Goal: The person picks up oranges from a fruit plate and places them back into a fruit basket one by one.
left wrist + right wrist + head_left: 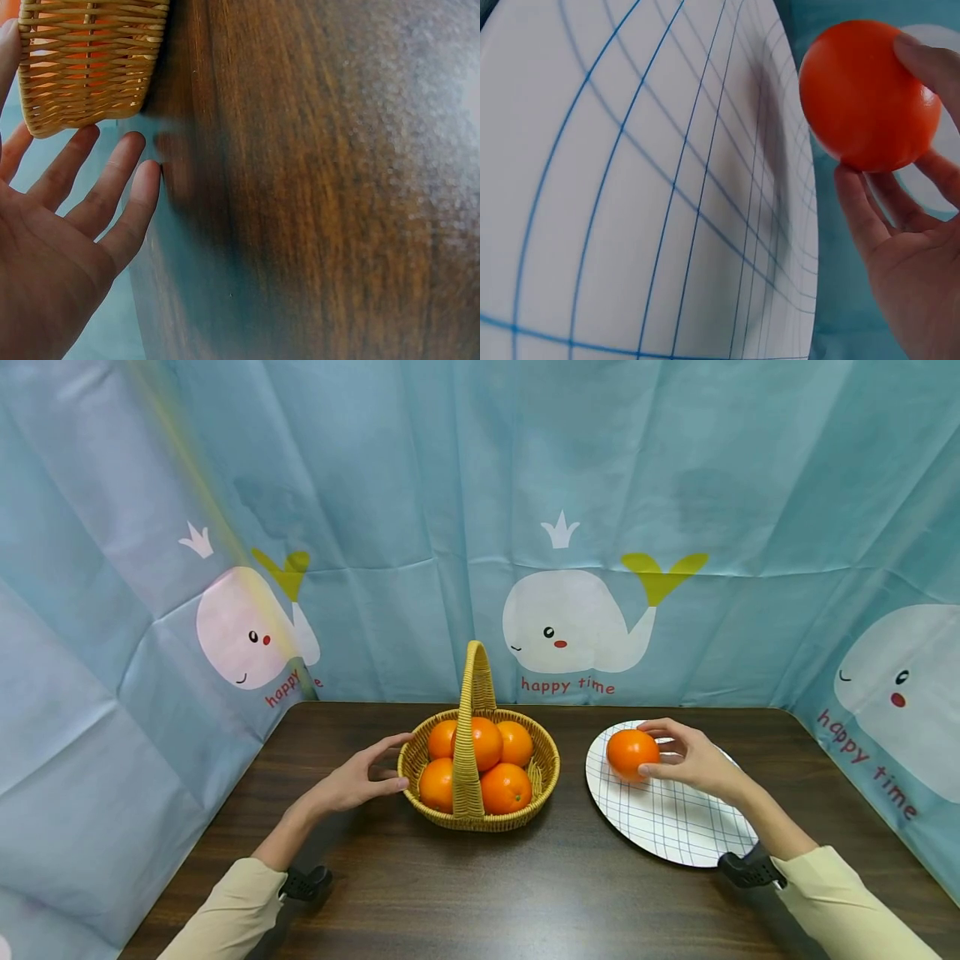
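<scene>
A wicker basket (552, 772) with a tall arched handle stands at the middle of the table, several oranges (506, 788) inside it. At its left side is my left hand (360, 774), fingers spread and fingertips right at the rim. The left wrist view shows the woven wall (90, 67) beside the thumb and loosely extended fingers (131, 206). Over a white plate (697, 827) with a blue grid pattern, my right hand (693, 762) pinches one orange (630, 753) between thumb and fingers. In the right wrist view this orange (866, 94) shows raised off the plate's surface.
The dark wooden table (525, 893) runs back to a light blue curtain (420, 527) printed with whales, which also hangs along both sides. Basket and plate stand apart with bare tabletop between them. Each wrist wears a black strap.
</scene>
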### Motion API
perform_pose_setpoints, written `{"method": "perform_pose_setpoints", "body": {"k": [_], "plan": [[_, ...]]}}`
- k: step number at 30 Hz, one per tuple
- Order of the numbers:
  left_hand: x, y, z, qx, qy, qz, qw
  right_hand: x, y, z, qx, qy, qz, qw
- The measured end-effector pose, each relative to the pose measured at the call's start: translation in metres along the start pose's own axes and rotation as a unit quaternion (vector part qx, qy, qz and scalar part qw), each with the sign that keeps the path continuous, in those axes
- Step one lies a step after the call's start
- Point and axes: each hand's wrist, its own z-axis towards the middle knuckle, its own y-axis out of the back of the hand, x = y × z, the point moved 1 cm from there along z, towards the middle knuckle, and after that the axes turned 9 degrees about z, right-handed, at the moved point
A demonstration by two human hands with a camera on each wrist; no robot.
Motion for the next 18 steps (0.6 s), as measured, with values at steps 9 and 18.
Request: {"method": "perform_pose_setpoints", "body": {"k": [9, 18], "plan": [[0.0, 0.0, -0.001, 0.001, 0.002, 0.002, 1.0, 0.012, -0.005, 0.009, 0.0, 0.02, 0.006, 0.9998], [0.0, 0.0, -0.001, -0.003, -0.004, 0.001, 1.0, 0.024, -0.011, 0.019, 0.002, 0.026, 0.016, 0.9995]]}}
